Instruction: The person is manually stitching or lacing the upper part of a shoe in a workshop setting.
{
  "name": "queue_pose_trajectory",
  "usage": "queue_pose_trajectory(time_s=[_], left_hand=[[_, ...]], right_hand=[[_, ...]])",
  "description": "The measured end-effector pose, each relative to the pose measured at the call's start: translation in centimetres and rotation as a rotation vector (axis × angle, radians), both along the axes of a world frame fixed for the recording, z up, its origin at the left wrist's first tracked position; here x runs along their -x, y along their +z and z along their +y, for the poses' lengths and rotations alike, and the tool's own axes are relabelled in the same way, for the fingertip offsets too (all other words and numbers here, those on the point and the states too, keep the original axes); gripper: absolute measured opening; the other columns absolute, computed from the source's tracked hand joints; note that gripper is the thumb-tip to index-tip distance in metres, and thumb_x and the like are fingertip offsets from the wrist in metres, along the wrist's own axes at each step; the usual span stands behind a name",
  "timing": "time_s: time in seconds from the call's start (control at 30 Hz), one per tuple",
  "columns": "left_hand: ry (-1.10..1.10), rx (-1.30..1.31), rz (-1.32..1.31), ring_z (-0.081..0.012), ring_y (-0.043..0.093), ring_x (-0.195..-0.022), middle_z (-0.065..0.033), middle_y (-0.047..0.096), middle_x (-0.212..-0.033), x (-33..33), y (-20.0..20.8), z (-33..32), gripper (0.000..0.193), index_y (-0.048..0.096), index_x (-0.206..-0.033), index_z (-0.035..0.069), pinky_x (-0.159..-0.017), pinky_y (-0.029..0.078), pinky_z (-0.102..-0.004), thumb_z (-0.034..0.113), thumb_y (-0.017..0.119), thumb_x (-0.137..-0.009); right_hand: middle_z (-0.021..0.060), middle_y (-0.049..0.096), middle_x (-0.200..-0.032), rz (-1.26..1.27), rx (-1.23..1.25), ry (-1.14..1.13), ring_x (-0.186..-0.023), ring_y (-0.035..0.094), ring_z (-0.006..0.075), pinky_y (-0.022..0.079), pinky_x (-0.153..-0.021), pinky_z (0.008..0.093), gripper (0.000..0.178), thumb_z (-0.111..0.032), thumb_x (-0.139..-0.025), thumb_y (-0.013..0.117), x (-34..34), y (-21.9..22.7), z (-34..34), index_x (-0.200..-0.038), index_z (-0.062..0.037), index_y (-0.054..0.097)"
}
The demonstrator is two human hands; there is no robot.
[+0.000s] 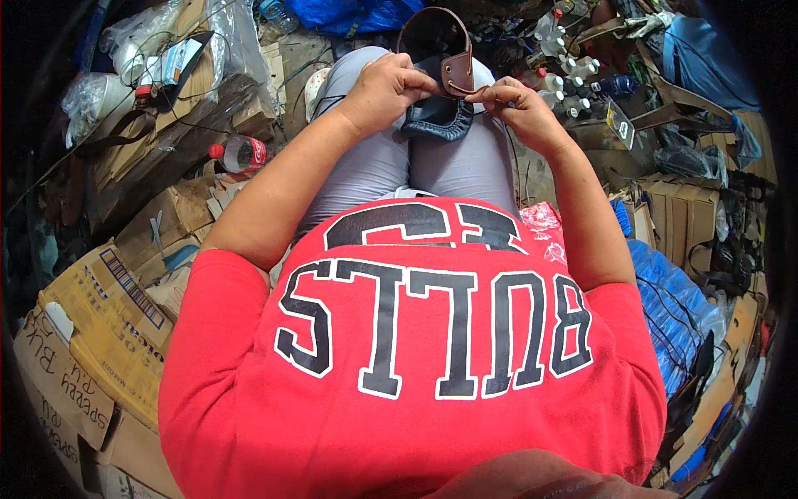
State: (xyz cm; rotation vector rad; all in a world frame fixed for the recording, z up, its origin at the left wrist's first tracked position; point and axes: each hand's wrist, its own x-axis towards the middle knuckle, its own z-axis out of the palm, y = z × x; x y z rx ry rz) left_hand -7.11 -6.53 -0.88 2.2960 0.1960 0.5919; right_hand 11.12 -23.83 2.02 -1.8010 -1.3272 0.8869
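Over my knees rests a shoe upper (456,70), with a brown collar that has eyelets and a dark, gathered toe part (438,125) nearest me. My left hand (391,90) is closed at the upper's left side, fingertips pinching its edge near the opening. A thin brown lace (462,90) runs from the eyelet flap to my right hand (519,110), whose thumb and fingers pinch it. The inside of the upper is dark, and the tips of my left fingers are partly hidden.
Plastic bottles (573,83) cluster at the far right, and a bottle with a red cap (241,155) lies left of my legs. Flattened cardboard boxes (100,333) pile at the left. Blue plastic wrap (673,308) and more cardboard (682,212) lie at the right.
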Motion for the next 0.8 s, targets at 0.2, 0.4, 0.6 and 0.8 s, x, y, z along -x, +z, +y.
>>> queue_pose_trajectory(time_s=[0.2,0.4,0.6,0.8], left_hand=[[-0.002,0.035,0.01,-0.0186,0.047,-0.071,-0.0038,0.048,-0.071,0.3,0.1,0.0,0.015,0.072,-0.088,0.013,-0.065,0.04,-0.0299,0.006,0.069,-0.075],[0.006,0.022,0.011,-0.021,0.049,-0.073,-0.0044,0.05,-0.071,0.1,0.1,0.0,0.014,0.072,-0.086,0.016,-0.067,0.041,-0.0322,0.009,0.07,-0.074],[-0.011,0.008,0.028,-0.0213,0.051,-0.076,-0.0044,0.052,-0.073,-0.5,-0.1,-0.1,0.012,0.072,-0.086,0.015,-0.069,0.042,-0.0324,0.011,0.07,-0.074],[-0.065,-0.04,-0.041,-0.0212,0.052,-0.074,-0.0053,0.054,-0.073,-0.4,1.3,-0.4,0.015,0.071,-0.087,0.011,-0.069,0.041,-0.0309,0.008,0.071,-0.072]], right_hand=[[0.0014,0.054,-0.088,0.049,0.028,-0.001,-0.084,0.051,0.0108,0.043,-0.079,0.0228,0.038,0.014,-0.074,0.049,-0.1,0.2,0.0,-0.099,-0.0061,0.069],[0.0015,0.052,-0.086,-0.002,0.013,0.023,-0.081,0.051,0.0116,0.044,-0.078,0.0235,0.037,0.009,-0.077,0.053,-0.2,0.0,0.0,-0.101,-0.0137,0.071],[0.0013,0.053,-0.087,0.046,0.043,0.012,-0.081,0.052,0.0106,0.043,-0.077,0.0231,0.038,0.009,-0.076,0.053,-0.1,0.1,0.2,-0.101,-0.0138,0.071],[-0.0007,0.052,-0.083,0.005,0.008,-0.014,-0.076,0.05,0.0084,0.043,-0.072,0.0206,0.032,0.004,-0.079,0.06,0.5,0.8,-0.5,-0.104,-0.0126,0.07]])
